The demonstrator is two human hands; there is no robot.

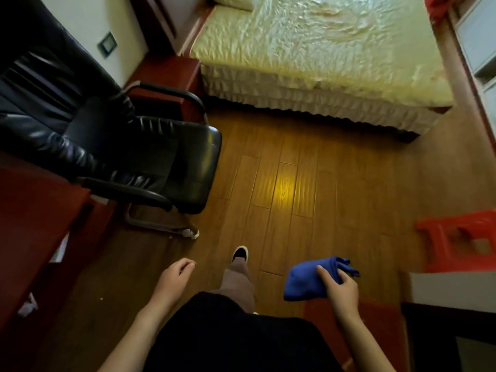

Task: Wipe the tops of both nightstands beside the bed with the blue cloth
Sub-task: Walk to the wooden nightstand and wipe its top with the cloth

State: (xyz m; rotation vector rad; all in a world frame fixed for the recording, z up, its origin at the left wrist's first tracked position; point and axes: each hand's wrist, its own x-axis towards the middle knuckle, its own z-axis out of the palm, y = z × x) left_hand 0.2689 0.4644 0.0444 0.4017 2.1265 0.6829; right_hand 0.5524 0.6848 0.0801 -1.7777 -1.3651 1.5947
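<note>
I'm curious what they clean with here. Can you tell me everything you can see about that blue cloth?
The blue cloth is a deep, plain blue, soft-looking fabric, bunched and loosely folded rather than spread flat. The right hand grips it, thumb on top, with crumpled corners poking out past the fingers. It is held in the air above the wooden floor, touching nothing but that hand. The left hand is empty and apart from it.
</note>
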